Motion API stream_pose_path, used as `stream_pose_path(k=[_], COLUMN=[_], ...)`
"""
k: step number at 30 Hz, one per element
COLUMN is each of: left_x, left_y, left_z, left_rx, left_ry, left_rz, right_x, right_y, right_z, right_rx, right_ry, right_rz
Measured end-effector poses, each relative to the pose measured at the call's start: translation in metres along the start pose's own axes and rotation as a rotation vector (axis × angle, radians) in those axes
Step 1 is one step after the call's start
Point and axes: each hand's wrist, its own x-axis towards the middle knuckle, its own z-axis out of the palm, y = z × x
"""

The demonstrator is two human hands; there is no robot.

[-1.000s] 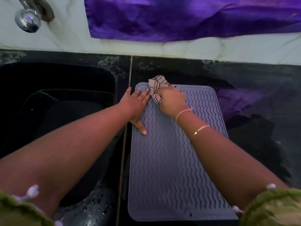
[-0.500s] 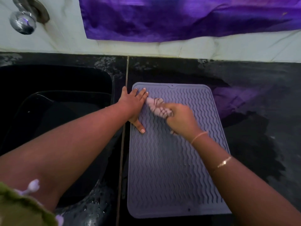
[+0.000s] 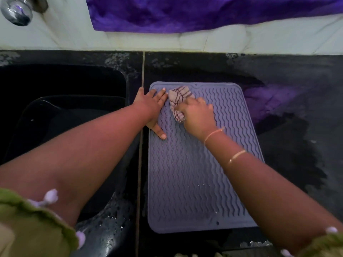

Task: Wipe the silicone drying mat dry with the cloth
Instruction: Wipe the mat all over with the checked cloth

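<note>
Right hand [image 3: 196,114] grips bunched cloth [image 3: 179,101] near mat [image 3: 194,182] far-left corner, flat left hand [image 3: 150,106] pins its left edge; best to press firmly and drag along ridges toward near-edge droplets.

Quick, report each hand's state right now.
Left hand: open, flat on the mat.
Right hand: grips the cloth.

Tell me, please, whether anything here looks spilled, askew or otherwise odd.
Nothing is damaged or askew. A dark, wet-looking patch spreads over the counter right of the silicone mat, and droplets bead on the mat's near end, away from the cloth the right hand grips.
</note>
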Motion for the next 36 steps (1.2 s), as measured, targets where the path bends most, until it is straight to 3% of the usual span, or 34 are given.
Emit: stream_pose_path(k=[7, 13, 16, 20, 22, 36], left_x=[-0.005, -0.023, -0.036, -0.048, -0.049, -0.048], left_y=[0.001, 0.005, 0.008, 0.012, 0.018, 0.021], left_z=[-0.001, 0.017, 0.024, 0.029, 0.028, 0.03], left_rx=[-0.008, -0.056, -0.08, -0.189, -0.155, -0.139], left_ry=[0.022, 0.172, 0.258, 0.091, 0.046, 0.076], left_rz=[-0.001, 0.06, 0.141, 0.111, 0.086, 0.029], right_x=[-0.084, -0.053, -0.015, -0.003, -0.013, -0.121], right_y=[-0.002, 0.0, 0.001, -0.004, -0.007, -0.018], right_z=[0.011, -0.011, -0.024, -0.022, -0.021, -0.03], right_rx=[0.078, 0.402, 0.335, 0.179, 0.106, 0.175], right_ry=[0.006, 0.033, 0.093, -0.139, -0.171, -0.31], right_rz=[-0.034, 0.106, 0.136, 0.062, 0.016, -0.003])
